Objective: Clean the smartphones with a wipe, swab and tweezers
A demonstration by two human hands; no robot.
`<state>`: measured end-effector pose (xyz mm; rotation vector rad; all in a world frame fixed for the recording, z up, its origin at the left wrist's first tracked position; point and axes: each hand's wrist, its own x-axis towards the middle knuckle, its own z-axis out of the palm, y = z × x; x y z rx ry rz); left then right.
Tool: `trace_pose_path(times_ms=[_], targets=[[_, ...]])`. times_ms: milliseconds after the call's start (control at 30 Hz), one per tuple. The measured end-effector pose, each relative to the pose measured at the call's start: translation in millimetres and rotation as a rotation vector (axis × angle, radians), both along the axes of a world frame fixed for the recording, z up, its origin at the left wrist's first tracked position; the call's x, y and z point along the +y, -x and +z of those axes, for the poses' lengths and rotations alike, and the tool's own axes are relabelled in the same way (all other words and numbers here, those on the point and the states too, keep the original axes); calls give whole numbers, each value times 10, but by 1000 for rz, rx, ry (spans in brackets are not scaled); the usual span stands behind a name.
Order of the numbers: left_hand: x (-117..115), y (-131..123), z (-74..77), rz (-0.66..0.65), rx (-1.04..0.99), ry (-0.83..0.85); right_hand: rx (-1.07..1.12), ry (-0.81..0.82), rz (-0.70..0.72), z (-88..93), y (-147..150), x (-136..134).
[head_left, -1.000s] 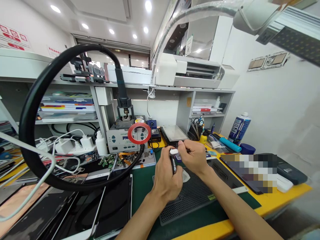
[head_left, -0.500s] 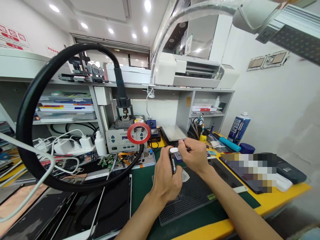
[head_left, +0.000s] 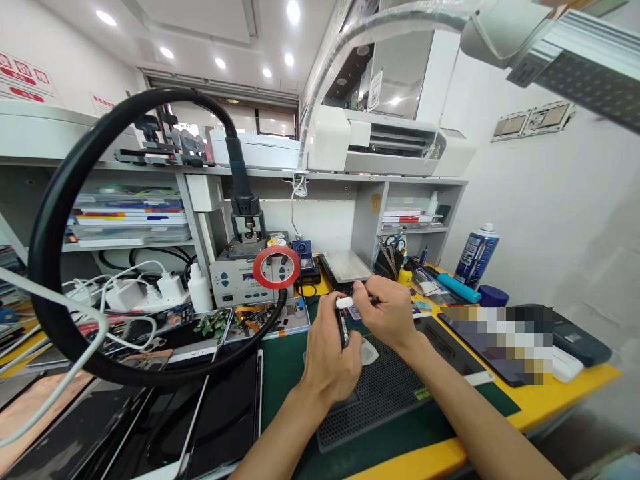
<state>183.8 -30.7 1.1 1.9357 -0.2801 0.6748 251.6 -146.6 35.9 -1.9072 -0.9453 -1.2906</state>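
My left hand [head_left: 329, 357] is closed around a small, slim black object [head_left: 343, 328] with pale marks on its side; I cannot make out its kind. A rounded white piece [head_left: 345, 303] lies across the top of it, between my two hands. My right hand [head_left: 387, 310] pinches a thin dark tool [head_left: 373, 301], mostly hidden by the fingers, close against the white piece. Below the hands a black perforated mat [head_left: 380, 407] lies on the green work mat [head_left: 283, 380]. A small whitish piece [head_left: 370, 353] rests on the perforated mat, partly behind my left hand.
A thick black hose [head_left: 45, 220] loops up at the left, with a red tape roll [head_left: 257, 269] near its end. Tablets [head_left: 227, 407] lie at the left, beside a parts tray [head_left: 300, 313]. A spray can [head_left: 475, 257] and a phone-like slab [head_left: 480, 347] are at the right.
The whole view has shifted very slightly left. Both hands keep the same grip and nearly the same pose, with the white piece still between them.
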Motion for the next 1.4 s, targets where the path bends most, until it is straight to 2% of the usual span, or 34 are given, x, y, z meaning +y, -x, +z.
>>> trace_pose_path(times_ms=[367,633,933,1400], targets=[[-17,10,5,12,-7,-16,49,-30,-91,1,-39,-7],[-8,2,-5,9,-14,-20,110,-27,37,6,10,2],[-14,12,12,10,-2,-6,96,-36,-64,-1,-43,-3],[-18,2,-8,-12,3,-7,90,-26,-103,-17,-44,-6]])
